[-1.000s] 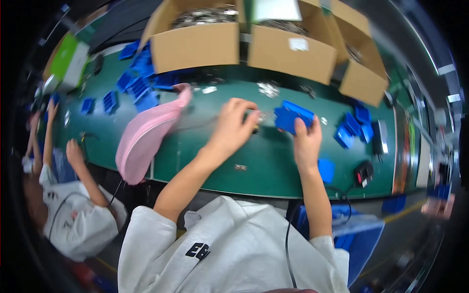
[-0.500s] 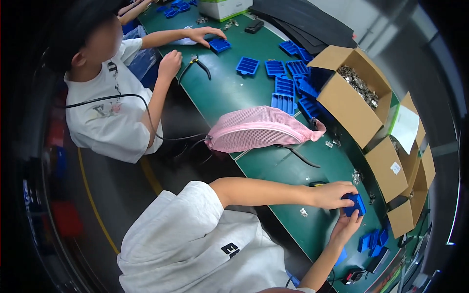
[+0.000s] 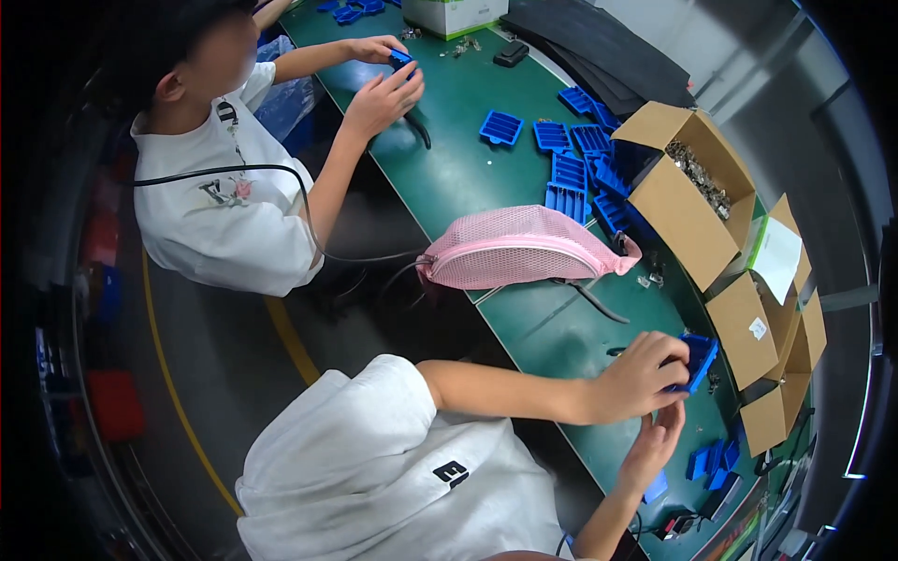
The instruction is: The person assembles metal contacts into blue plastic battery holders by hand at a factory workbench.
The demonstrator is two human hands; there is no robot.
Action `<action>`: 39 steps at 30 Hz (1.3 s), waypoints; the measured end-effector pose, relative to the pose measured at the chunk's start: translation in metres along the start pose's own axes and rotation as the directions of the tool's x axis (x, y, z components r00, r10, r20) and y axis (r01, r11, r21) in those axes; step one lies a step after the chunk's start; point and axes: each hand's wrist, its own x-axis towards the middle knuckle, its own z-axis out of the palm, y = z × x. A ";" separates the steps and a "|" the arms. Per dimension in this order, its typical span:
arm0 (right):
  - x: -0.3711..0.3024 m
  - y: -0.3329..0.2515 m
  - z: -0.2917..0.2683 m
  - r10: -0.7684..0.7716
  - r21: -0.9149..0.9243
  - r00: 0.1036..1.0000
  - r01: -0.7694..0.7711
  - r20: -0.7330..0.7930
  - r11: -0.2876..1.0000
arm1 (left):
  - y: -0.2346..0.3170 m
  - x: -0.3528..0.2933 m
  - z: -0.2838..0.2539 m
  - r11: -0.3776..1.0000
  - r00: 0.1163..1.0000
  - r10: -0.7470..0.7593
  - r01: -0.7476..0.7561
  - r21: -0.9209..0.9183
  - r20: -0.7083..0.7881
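Note:
My left hand (image 3: 638, 379) grips a small blue compartment tray (image 3: 702, 361) by its near side, its fingers curled over the edge. The tray is raised above the green table and tilted. Just below it, my right hand (image 3: 652, 451) has its fingers extended upward, apart from each other; whether a fingertip touches the tray is hard to tell. Nothing shows in that palm. Several more blue trays (image 3: 716, 460) lie on the table beyond my right hand.
A pink mesh bag (image 3: 524, 251) lies left of my arm. Cardboard boxes (image 3: 687, 220) with small metal parts line the far side, near blue trays (image 3: 568, 182). At the left, a co-worker's hands (image 3: 385, 101) hold a blue tray. Black sheets (image 3: 599, 51) lie at the back.
The blue tray has moved up and away in my left hand, showing more of its compartments. My right hand has let go and dropped below it. The co-worker has lifted a tray.

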 end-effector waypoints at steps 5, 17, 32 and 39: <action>-0.015 0.010 0.053 0.171 0.132 0.977 -0.155 -0.123 0.979 | 0.010 -0.060 -0.022 0.994 0.994 -0.104 0.104 -0.015 0.016; -0.024 0.029 0.100 0.081 0.153 0.941 -0.137 0.328 0.979 | 0.000 -0.101 -0.120 0.712 0.777 -0.612 0.460 -0.530 -0.147; -0.029 0.054 0.099 -0.202 0.039 0.886 0.204 0.417 0.978 | -0.007 -0.113 -0.194 0.390 0.445 -0.889 0.616 -0.685 -0.106; -0.054 0.054 0.126 -0.007 -0.030 0.773 0.034 0.634 0.999 | 0.009 -0.126 -0.179 0.740 0.701 -0.668 0.659 -0.131 -0.251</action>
